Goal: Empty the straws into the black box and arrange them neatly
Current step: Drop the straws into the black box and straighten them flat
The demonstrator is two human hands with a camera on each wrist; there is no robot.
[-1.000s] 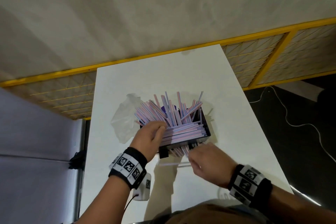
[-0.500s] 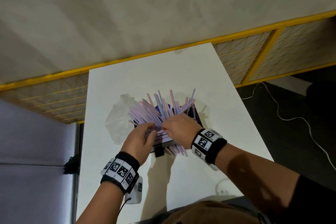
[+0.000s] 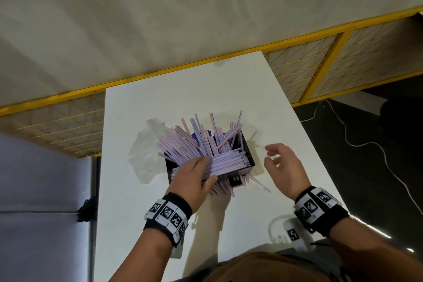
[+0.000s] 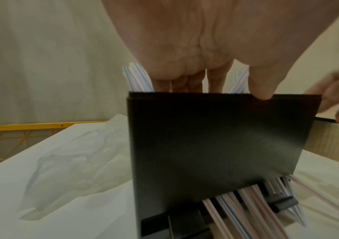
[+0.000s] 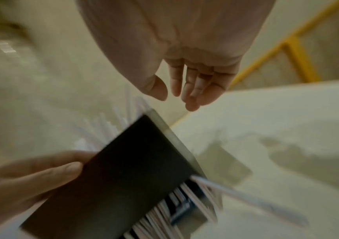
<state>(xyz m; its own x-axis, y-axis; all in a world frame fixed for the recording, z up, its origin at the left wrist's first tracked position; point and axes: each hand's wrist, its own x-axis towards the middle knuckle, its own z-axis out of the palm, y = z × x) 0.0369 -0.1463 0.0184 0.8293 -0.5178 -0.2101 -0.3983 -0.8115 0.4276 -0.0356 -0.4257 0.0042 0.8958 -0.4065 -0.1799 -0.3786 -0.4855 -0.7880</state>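
Note:
The black box (image 3: 248,162) stands mid-table, packed with pink-and-blue striped straws (image 3: 206,142). Some lie flat along the near side and many fan upward at the back. More straw ends poke from a slot under the front wall (image 4: 246,208). My left hand (image 3: 201,173) grips the box's near wall (image 4: 225,137): its fingers reach over the rim onto the flat straws and the thumb (image 4: 263,94) presses the outside. My right hand (image 3: 272,159) hovers just right of the box, fingers spread and relaxed (image 5: 193,90), holding nothing.
A crumpled clear plastic bag (image 3: 144,151) lies against the box's left side. One loose straw (image 3: 261,184) slants out on the white table (image 3: 183,103) by the box's front right corner. The table's right edge drops to a dark floor with a white cable (image 3: 366,144).
My right hand has pulled off the straws in the box and swung out to the box's right side, open. My left hand stays at the near wall.

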